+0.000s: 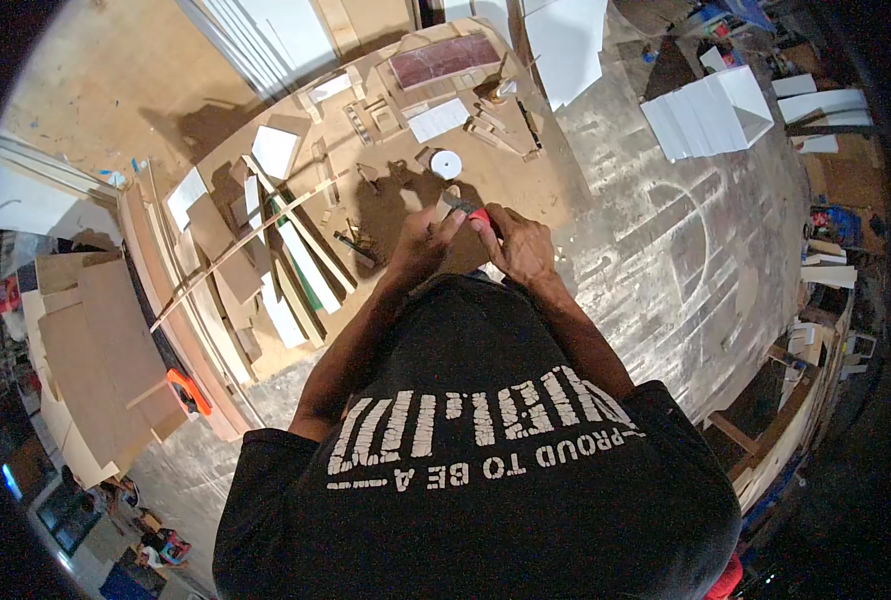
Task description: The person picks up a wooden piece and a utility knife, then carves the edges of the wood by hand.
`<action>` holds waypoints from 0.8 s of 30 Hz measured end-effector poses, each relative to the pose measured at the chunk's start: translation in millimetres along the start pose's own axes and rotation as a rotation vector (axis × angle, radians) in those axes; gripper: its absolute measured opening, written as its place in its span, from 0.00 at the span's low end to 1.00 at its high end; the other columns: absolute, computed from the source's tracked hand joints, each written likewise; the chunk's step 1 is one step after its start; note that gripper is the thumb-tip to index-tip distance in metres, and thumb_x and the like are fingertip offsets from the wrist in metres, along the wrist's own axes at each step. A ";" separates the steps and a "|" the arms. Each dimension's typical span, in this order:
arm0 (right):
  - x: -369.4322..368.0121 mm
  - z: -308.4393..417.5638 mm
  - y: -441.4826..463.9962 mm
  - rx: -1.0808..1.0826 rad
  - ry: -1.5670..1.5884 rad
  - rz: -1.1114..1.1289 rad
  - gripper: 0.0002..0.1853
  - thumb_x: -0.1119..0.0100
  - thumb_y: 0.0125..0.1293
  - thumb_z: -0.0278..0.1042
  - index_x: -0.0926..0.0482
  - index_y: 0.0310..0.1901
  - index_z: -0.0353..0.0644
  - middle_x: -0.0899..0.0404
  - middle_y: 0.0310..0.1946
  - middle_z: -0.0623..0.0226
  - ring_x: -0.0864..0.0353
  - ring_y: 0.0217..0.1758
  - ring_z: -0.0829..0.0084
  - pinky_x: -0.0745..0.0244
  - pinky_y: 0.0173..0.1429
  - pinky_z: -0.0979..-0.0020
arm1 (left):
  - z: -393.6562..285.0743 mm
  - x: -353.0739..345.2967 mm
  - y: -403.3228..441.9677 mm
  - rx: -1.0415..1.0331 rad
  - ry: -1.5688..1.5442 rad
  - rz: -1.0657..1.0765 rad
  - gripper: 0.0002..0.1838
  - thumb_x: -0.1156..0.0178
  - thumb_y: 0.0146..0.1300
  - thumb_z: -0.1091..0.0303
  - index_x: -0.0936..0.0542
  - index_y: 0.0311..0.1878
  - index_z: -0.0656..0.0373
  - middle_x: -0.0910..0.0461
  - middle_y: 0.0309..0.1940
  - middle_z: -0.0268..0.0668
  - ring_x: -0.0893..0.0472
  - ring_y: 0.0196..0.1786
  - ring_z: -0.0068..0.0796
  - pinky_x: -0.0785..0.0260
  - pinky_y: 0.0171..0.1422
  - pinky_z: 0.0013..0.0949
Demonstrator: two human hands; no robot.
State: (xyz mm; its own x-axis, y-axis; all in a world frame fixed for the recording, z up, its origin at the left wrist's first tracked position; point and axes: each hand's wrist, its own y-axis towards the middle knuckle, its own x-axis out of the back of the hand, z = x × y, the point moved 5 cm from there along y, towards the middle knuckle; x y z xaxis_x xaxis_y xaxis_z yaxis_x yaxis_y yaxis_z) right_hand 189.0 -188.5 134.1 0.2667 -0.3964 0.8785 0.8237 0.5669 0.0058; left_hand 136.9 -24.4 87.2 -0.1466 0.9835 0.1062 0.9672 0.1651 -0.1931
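Note:
Both of my hands meet above the workbench, in front of the black shirt. My right hand (pixel 521 246) is closed around a small red and dark tool (pixel 478 216). Fingers of my left hand (pixel 427 238) are pressed together at a small pale piece (pixel 449 200), which touches the dark end of the tool. The exact shape of both items is too small to tell. Just beyond the hands a round white roll (pixel 446 164) rests on the wooden bench top (pixel 550 190).
White and brown strips (pixel 305 262) lie at the left of the bench. Behind stand a dark red block (pixel 445 62) and small wooden pieces (pixel 373 120). An orange-handled saw (pixel 187 391) is at lower left; white panels (pixel 700 118) lie on the floor at right.

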 end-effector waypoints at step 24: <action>-8.1 9.0 -1.2 0.064 0.105 0.074 0.19 0.47 0.74 0.52 0.21 0.46 0.42 0.17 0.31 0.51 0.15 0.33 0.47 0.23 0.36 0.53 | -3.7 13.3 -10.8 0.291 -0.330 0.102 0.15 0.33 0.66 0.59 0.20 0.49 0.57 0.21 0.38 0.29 0.24 0.42 0.21 0.31 0.48 0.28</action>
State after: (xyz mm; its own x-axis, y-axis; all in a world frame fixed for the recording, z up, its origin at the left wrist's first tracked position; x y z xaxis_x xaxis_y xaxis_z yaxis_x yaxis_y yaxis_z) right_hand 181.3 -179.5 131.3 0.3790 -0.4230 0.8231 0.7674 0.6408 -0.0241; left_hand 125.3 -13.4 94.3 -0.1577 0.9590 -0.2353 0.8884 0.0338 -0.4577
